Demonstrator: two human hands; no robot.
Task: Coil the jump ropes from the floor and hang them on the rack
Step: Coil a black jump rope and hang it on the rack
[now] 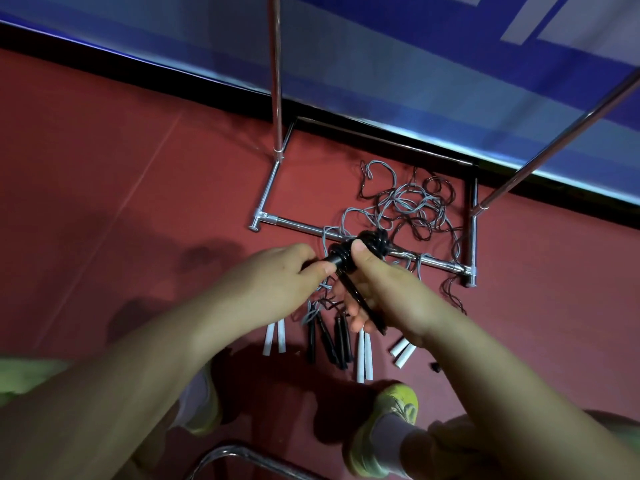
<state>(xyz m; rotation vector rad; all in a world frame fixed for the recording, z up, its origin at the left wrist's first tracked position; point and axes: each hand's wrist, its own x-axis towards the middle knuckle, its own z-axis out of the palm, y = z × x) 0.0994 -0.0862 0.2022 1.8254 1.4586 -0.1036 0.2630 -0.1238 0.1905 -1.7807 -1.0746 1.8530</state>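
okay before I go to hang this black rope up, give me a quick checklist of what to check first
1. Black rope wound into a coil: ok, loops sit bunched round the handle.
2. Left hand grips the handle end: ok.
3. Right hand holds the coil and second handle: ok, thumb lies over the loops.
4. Loose end tucked so the coil stays shut: cannot tell, hidden under the fingers.
5. Coil free of the floor tangle: cannot tell, the pile lies right behind it.
6. Rack bar has room: ok on the stretch in view, nothing hangs there.
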